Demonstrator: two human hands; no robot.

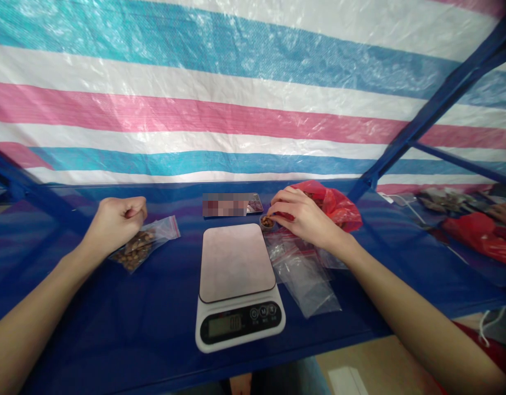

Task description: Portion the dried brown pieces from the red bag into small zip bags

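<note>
My left hand [123,216] is curled into a fist over a clear zip bag [140,247] filled with brown, nut-like pieces; nothing shows inside the fist. With its fingertips my right hand [296,214] grips the rim of a small round cup [267,222] that contains similar brown bits. Behind and beside that hand lies a red plastic bag [339,206], its mouth open and brown contents partly visible. Several flat, clear zip bags [306,280] are spread below it. Between my hands sits a white kitchen scale [238,269] with a bare plate, its display reading about 0.0.
A phone-like flat object [255,203], partly blurred out, lies behind the scale on the blue table [154,323]. Blue metal bars [433,109] and a striped tarp [236,115] stand beyond. At far right another person's hand [505,213] is near a second red bag [483,233].
</note>
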